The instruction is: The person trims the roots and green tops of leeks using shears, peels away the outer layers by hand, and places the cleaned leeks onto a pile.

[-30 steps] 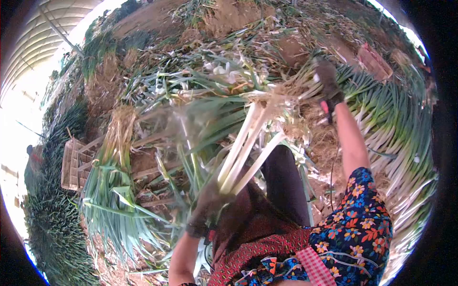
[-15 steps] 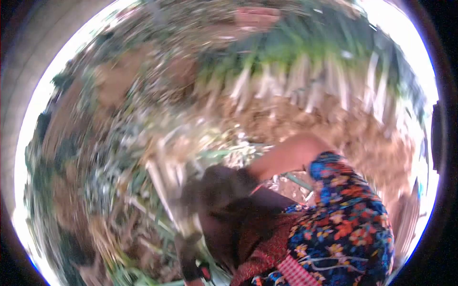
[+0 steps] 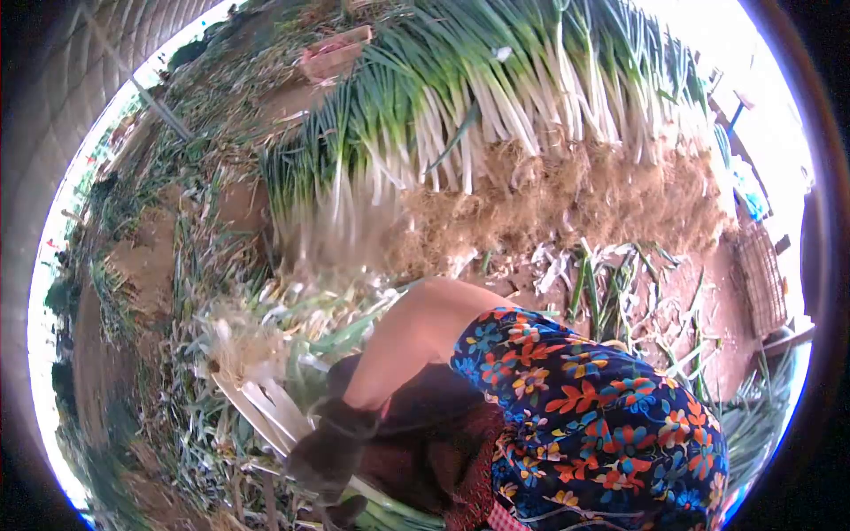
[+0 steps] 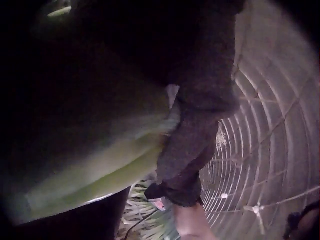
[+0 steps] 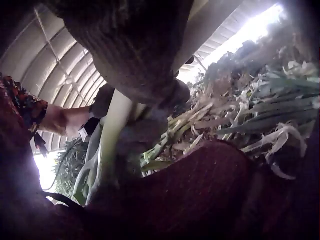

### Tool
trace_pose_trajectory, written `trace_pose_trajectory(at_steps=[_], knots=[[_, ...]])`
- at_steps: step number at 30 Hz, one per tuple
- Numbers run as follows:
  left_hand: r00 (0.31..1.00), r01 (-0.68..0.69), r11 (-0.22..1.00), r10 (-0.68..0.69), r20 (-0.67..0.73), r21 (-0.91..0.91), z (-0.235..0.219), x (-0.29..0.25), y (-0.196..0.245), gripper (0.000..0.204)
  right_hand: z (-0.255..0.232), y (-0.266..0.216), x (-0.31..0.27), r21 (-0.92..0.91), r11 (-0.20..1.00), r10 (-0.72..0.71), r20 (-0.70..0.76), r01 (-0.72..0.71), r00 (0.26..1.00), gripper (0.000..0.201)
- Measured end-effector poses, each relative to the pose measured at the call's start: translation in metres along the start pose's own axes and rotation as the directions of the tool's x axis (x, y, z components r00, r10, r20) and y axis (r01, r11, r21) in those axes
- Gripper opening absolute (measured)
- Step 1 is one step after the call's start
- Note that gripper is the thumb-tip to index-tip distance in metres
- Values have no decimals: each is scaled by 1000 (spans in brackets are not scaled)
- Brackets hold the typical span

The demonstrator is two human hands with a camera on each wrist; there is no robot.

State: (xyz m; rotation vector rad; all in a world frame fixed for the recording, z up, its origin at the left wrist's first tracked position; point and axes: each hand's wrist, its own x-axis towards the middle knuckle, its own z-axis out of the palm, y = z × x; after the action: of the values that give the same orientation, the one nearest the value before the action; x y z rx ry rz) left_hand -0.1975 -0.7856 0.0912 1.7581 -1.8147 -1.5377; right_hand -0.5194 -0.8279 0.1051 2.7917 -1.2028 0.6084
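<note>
A small bunch of long green onions (image 3: pixel 257 416) lies across my lap in the head view, its roots pointing up and left. My right hand (image 3: pixel 328 456), in a dark glove, grips the white stalks below the roots. My left hand (image 3: pixel 345 511) is mostly hidden low in that view. In the right wrist view, my gloved right hand (image 5: pixel 132 55) is wrapped over a pale stalk (image 5: pixel 116 117), with my left hand (image 5: pixel 102 100) close behind at the stalks. Green stems (image 4: pixel 105 175) run from beneath my right hand (image 4: pixel 192 135) in the left wrist view.
A long row of green onions (image 3: pixel 496 106) lies beyond my right arm, roots toward me. Stripped leaves (image 3: pixel 204 434) litter the soil on the left. A pink crate (image 3: pixel 335 57) stands at the far end, and a slatted crate (image 3: pixel 763 279) stands at right.
My view has turned right toward the laid-out row. My right hand has come from the far roots down to the bunch in my lap and now grips it.
</note>
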Motion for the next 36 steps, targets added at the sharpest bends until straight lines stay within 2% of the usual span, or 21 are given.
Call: trace_pose_trajectory(at_steps=[5, 8, 11, 12, 13, 14, 15, 17, 18, 20, 23, 24, 25, 27, 28, 30, 31, 32, 33, 34, 36], knots=[[900, -431, 859, 429, 71, 277, 35, 32, 106, 11, -62, -10, -1, -256, 963, -138, -188, 87, 972, 28], [745, -653, 657, 647, 164, 376, 64, 38, 178, 11, -120, 17, -33, -488, 873, -271, -475, 5, 837, 21], [570, -800, 449, 775, 273, 397, 98, 35, 239, 12, -206, 66, -107, -630, 731, -344, -671, -261, 657, 10], [511, -839, 385, 802, 310, 385, 113, 31, 258, 13, -244, 56, -153, -682, 563, -260, -682, -467, 684, 11], [456, -868, 326, 822, 341, 375, 127, 25, 276, 13, -278, 46, -198, -674, 466, -127, -693, -574, 710, 16], [404, -893, 272, 835, 373, 358, 142, 21, 292, 13, -302, 47, -240, -624, 319, -204, -781, -714, 591, 32], [359, -913, 226, 840, 406, 340, 158, 16, 305, 14, -333, 29, -293, -613, 235, -153, -790, -754, 594, 45], [281, -943, 153, 842, 461, 295, 185, 9, 326, 15, -366, -10, -386, -301, 98, 76, -948, -948, 309, 55], [251, -953, 126, 839, 483, 277, 198, 7, 333, 15, -383, -38, -413, 10, -84, 333, -942, -996, -38, 70], [209, -966, 90, 825, 525, 243, 220, 3, 340, 16, -398, -52, -504, 113, -562, 156, -958, -819, -239, 65], [204, -972, 96, 797, 569, 215, 240, 10, 334, 17, -387, -84, -587, 355, -758, -32, -859, -548, -512, 117], [215, -971, 110, 789, 575, 213, 241, 15, 329, 18, -381, -96, -580, 292, -758, -6, -897, -583, -442, 113], [236, -967, 130, 780, 580, 218, 242, 22, 322, 18, -365, -88, -618, 92, -844, -129, -991, -528, 33, 75], [290, -954, 183, 763, 578, 237, 235, 36, 305, 19, -346, -89, -581, -23, -822, 170, -964, -569, -205, 87], [328, -943, 222, 755, 568, 249, 228, 45, 295, 20, -324, -76, -574, -119, -813, 224, -967, -570, -117, 84], [420, -907, 313, 735, 533, 282, 208, 65, 265, 21, -280, -58, -525, -103, -712, 458, -818, -695, -348, 83], [468, -883, 362, 722, 509, 299, 196, 75, 248, 21, -241, -34, -529, -229, -618, 542, -817, -752, -196, 73], [516, -856, 412, 708, 481, 313, 184, 84, 231, 22, -229, -37, -470, -218, -610, 660, -672, -762, -336, 66], [568, -823, 464, 692, 446, 329, 168, 92, 210, 22, -190, -16, -463, -198, -335, 716, -689, -921, -113, 61], [622, -783, 520, 673, 402, 341, 152, 102, 189, 23, -143, 10, -445, -282, -388, 779, -609, -878, -148, 61], [725, -688, 633, 619, 301, 355, 113, 112, 140, 24, -75, 45, -398, -229, 108, 786, -577, -967, 224, 56]])
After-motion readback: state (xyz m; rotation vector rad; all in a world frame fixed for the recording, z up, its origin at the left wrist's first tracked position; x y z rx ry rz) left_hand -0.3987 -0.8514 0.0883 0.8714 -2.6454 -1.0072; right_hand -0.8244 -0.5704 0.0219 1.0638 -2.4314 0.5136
